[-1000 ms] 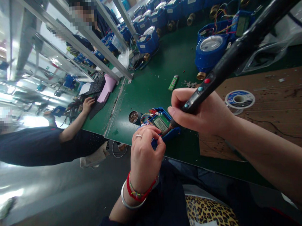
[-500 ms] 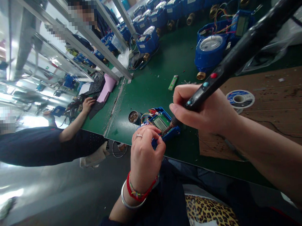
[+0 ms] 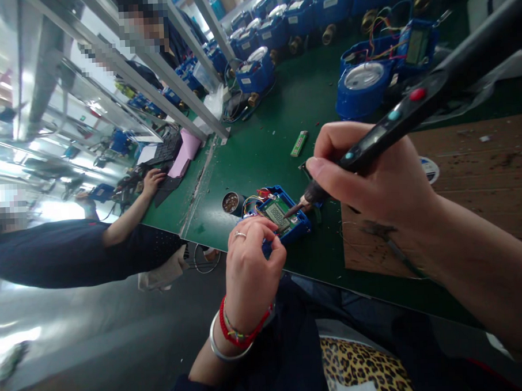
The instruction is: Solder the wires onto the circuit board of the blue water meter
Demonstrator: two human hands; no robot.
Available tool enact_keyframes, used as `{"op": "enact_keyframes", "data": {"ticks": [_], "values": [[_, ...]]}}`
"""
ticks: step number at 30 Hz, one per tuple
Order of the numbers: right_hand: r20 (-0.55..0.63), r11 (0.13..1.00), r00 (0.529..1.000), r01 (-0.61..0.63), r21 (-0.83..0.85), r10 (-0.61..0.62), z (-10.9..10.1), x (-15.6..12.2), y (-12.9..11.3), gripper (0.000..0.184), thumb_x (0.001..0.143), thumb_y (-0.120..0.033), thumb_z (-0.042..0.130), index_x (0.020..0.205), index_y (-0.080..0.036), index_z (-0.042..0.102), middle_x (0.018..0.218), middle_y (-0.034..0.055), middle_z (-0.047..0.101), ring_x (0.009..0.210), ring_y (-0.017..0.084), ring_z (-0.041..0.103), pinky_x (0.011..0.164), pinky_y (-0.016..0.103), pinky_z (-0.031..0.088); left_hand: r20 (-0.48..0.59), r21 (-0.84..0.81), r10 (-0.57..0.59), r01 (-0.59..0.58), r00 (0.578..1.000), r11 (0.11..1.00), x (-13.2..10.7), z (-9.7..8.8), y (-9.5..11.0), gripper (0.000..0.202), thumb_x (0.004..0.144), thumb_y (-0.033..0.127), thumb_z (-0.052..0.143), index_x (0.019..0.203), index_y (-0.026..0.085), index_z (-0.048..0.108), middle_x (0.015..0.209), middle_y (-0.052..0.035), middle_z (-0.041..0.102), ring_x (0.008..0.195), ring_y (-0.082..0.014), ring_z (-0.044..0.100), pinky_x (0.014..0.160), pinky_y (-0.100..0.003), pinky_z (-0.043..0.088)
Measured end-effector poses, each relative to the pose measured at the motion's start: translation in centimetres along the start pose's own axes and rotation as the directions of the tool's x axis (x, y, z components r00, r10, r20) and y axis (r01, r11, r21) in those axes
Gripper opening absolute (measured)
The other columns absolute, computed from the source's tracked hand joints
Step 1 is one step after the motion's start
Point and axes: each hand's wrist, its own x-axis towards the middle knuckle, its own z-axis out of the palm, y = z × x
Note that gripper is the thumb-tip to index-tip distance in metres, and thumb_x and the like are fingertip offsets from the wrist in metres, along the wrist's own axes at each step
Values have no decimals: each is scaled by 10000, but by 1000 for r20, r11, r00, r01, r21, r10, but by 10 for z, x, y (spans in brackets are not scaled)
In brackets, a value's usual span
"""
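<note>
My right hand (image 3: 376, 173) is closed around a black soldering iron (image 3: 406, 105) with one red and two blue buttons. Its tip points down-left over the right side of a green circuit board with a grey digit display (image 3: 275, 215). That board sits in a small blue housing (image 3: 304, 227) near the table's front edge, with coloured wires at its upper left. My left hand (image 3: 253, 259) rests at the housing's near left side, thumb and forefinger pinched together. Whatever lies between those fingertips is hidden.
Left of the housing stands a small round tin (image 3: 231, 202). Beyond lie a green packet (image 3: 299, 143) and a blue meter (image 3: 362, 90), with several more behind. A brown board (image 3: 474, 221) carries a partly hidden solder spool (image 3: 429, 169). A co-worker's hand (image 3: 153, 180) is at the left.
My right hand has shifted right and slightly up with the soldering iron, so its tip and more of the circuit board show. My left hand stays put.
</note>
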Motion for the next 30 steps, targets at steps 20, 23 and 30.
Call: {"op": "enact_keyframes", "data": {"ticks": [20, 23, 30], "values": [[-566, 977, 817, 15, 214, 112, -12, 10, -6, 253, 891, -222, 539, 676, -229, 405, 516, -65, 377, 432, 94, 391, 445, 252, 301, -23, -33, 5, -5, 1000, 999, -13, -1, -1, 58, 861, 133, 562, 858, 190, 561, 1073, -64, 651, 1058, -205, 598, 950, -419, 469], [-568, 972, 817, 38, 230, 102, -14, 9, -9, 230, 881, -228, 530, 688, -228, 405, 520, -69, 372, 429, 94, 376, 432, 253, 282, -69, -40, 62, -65, 996, 997, -21, -2, -7, 142, 856, 138, 582, 988, 190, 578, 1219, -90, 603, 1150, -217, 568, 988, -423, 465], [-647, 960, 760, 138, 243, 55, -19, 14, -12, 175, 838, -192, 538, 703, -234, 435, 511, -74, 347, 390, 103, 397, 351, 265, 236, -371, 2, 93, -100, 924, 995, -40, 4, -49, 232, 878, 119, 533, 1105, 153, 559, 1251, -136, 573, 1192, -231, 547, 1006, -455, 452]]}}
